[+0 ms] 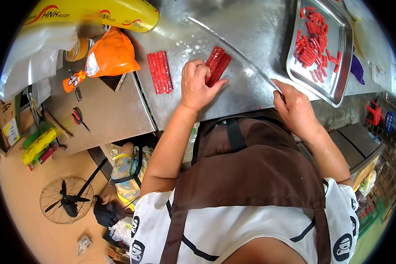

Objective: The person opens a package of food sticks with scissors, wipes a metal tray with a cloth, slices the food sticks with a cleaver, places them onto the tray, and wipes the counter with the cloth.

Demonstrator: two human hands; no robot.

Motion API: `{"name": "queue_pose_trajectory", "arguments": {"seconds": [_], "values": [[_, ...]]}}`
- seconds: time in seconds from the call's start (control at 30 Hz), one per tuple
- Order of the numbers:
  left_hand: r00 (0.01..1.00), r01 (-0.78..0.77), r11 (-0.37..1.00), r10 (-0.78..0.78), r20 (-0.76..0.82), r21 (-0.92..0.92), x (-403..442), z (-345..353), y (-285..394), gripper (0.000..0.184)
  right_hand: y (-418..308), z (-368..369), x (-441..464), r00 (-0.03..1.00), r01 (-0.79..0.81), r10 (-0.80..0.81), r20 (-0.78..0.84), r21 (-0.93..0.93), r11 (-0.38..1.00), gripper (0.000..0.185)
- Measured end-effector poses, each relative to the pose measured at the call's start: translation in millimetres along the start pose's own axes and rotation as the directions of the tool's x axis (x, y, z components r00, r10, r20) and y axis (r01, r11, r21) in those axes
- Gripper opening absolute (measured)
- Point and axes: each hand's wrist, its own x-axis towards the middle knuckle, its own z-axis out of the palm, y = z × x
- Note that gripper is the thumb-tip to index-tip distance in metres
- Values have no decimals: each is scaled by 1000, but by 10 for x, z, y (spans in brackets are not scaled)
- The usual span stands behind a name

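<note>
My left hand (199, 86) is against a small bundle of glossy red strips (218, 66) on the metal table. Its fingers are curled along the bundle's left side, and the thumb reaches across the near end. My right hand (295, 105) grips the handle of a long knife (237, 52). The thin blade slants away to the upper left, just right of the bundle; whether it touches the table I cannot tell. A second group of red strips (159, 72) lies side by side to the left of my left hand. Short red pieces (314, 42) are scattered in a metal tray (290, 66) at the right.
On the left are an orange bag (114, 53), red-handled scissors (77, 117) and a large yellow roll (132, 15). A seam divides the metal tabletop (114, 119). Below left stand a black fan (67, 200) and another person in patterned clothing (126, 169).
</note>
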Motion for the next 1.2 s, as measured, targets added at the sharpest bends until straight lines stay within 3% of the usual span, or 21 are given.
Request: {"name": "queue_pose_trajectory", "arguments": {"seconds": [0.07,0.17,0.27,0.3,0.37,0.43,0.5,0.63,0.67,0.7,0.8,0.9,1.03,1.2], "values": [[999,-13,1000,13,-47,14,-40,5,-8,37,41,-6,15,1000,-20,20,4,15,1000,30],[988,109,994,-110,-107,-18,-109,51,-82,35,35,-10,20,995,-91,90,36,41,995,31],[964,249,952,-261,-47,-179,-73,-27,-76,29,46,0,22,991,-125,123,49,54,991,31],[964,249,952,-262,-51,-176,-62,-55,-74,29,55,3,24,993,-111,109,38,57,992,32],[912,405,902,-411,-11,-150,-37,-112,-88,23,50,-6,34,991,-122,119,55,50,991,32],[913,402,912,-406,-34,-81,-10,-136,-99,19,49,-13,39,989,-135,132,73,43,990,32],[955,281,958,-273,-119,58,5,-126,-117,18,57,-15,55,979,-184,180,101,38,982,32],[954,299,949,-298,-23,97,-4,-112,21,25,80,-8,79,987,-134,130,92,33,990,33],[963,263,959,-268,35,107,-24,-100,18,41,68,-13,82,987,-129,125,99,43,991,33],[963,264,959,-269,36,108,-36,-81,30,41,62,-11,83,987,-125,119,106,53,991,33],[992,127,988,-128,1,93,-82,4,137,66,80,27,74,985,-124,114,127,75,989,33],[998,59,982,-57,-16,177,-119,68,139,57,38,8,76,980,-149,140,140,62,987,34],[999,34,990,-29,-41,138,-135,136,30,53,75,30,56,988,-112,106,110,51,992,33],[1000,1,971,5,-23,240,-26,0,166,48,-12,39,-75,998,66,-67,5,64,996,30]]}}
